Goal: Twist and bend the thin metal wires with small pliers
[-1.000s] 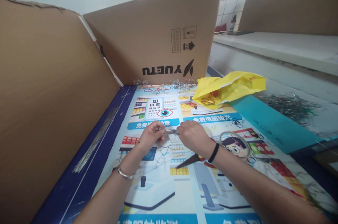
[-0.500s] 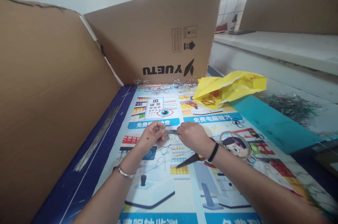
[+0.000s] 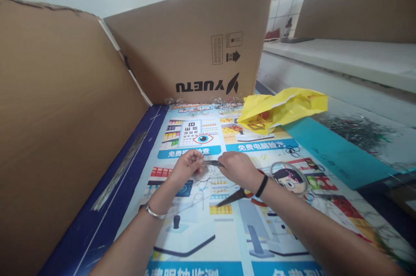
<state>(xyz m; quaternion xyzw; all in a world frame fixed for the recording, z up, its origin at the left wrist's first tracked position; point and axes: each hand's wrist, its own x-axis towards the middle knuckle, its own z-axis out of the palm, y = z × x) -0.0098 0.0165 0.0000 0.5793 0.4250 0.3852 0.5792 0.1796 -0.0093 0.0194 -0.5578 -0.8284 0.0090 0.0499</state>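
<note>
My left hand [image 3: 186, 167] and my right hand [image 3: 236, 167] meet over a printed poster [image 3: 201, 219] that covers the table. Both are pinched shut on a small metal piece [image 3: 212, 163] held between them; thin wire hangs below it. My left wrist wears a silver bangle, my right a black band. A pair of scissors [image 3: 234, 197] with red handles lies on the poster just under my right wrist.
Cardboard walls stand at the left [image 3: 58, 137] and the back [image 3: 195, 46]. A yellow bag [image 3: 286, 107] with rubber bands lies at the back right. A heap of wire pieces [image 3: 357, 131] sits at the far right. Loose wires line the blue table edge [image 3: 117, 174].
My hands have shifted very slightly while working the metal piece. Nothing else has moved.
</note>
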